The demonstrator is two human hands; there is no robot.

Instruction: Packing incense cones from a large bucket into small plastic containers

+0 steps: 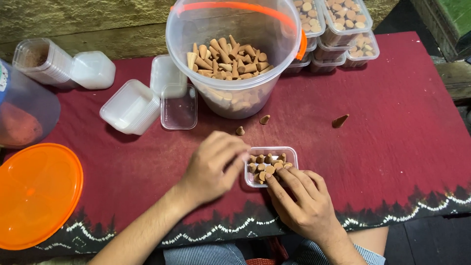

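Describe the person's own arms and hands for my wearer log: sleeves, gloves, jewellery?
Both forearms are bare to the picture's edge, so no sleeves show. The left hand and right hand wear no gloves, and no rings, watch or bracelets are visible. The fingers have short nails. Striped blue-and-white fabric shows at the lap.

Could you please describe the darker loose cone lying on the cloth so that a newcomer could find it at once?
Start at the big clear bucket of tan cones on the red cloth. Look lower right of it, onto bare cloth. The dark cone lies alone on its side, browner and longer than the two small loose cones nearer the bucket.
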